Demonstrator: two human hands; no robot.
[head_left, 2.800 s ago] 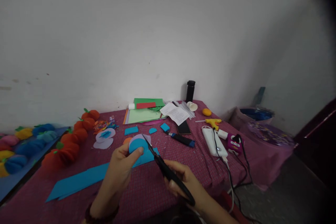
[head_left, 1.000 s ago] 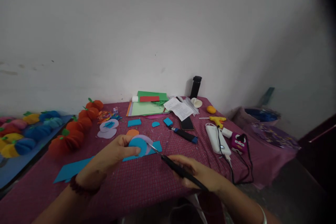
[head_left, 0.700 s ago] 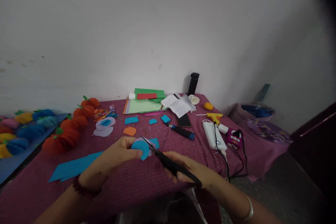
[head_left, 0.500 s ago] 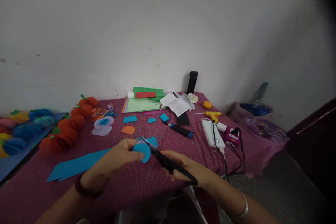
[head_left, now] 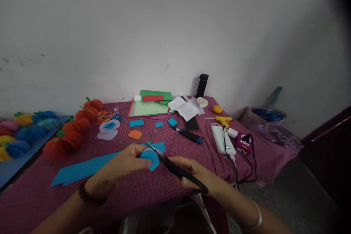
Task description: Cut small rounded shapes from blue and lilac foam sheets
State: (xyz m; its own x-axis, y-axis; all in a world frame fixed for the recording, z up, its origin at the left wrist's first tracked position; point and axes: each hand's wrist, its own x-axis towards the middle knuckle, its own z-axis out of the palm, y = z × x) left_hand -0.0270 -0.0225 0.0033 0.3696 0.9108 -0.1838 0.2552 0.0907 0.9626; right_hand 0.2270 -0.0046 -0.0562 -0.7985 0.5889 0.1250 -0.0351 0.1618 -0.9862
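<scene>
Between thumb and fingers, my left hand point(head_left: 131, 160) pinches a round piece of blue paper point(head_left: 152, 158), with a lilac paper edge showing behind it. My right hand point(head_left: 189, 173) is closed around the black handles of a pair of scissors point(head_left: 178, 170). The scissors' blades lie at the upper right edge of the blue piece, pointing up and left. Beneath and behind my left hand, blue paper strips point(head_left: 82, 169) lie on the table. An orange paper piece point(head_left: 135, 134) and a small blue half-round point(head_left: 159, 125) rest just beyond.
Orange paper pumpkins point(head_left: 65, 140) line the left side, near lilac paper shapes point(head_left: 107, 135). A box cutter point(head_left: 189, 136), a phone point(head_left: 192, 124), a yellow glue gun point(head_left: 223, 120) and a white power bank point(head_left: 222, 139) with cables lie right. Coloured sheets point(head_left: 150, 108) and a black bottle point(head_left: 202, 86) stand at the back.
The view has shifted slightly. The scissors' blades remain at the edge of the blue paper, which has turned a little in my left hand; both grips are unchanged.
</scene>
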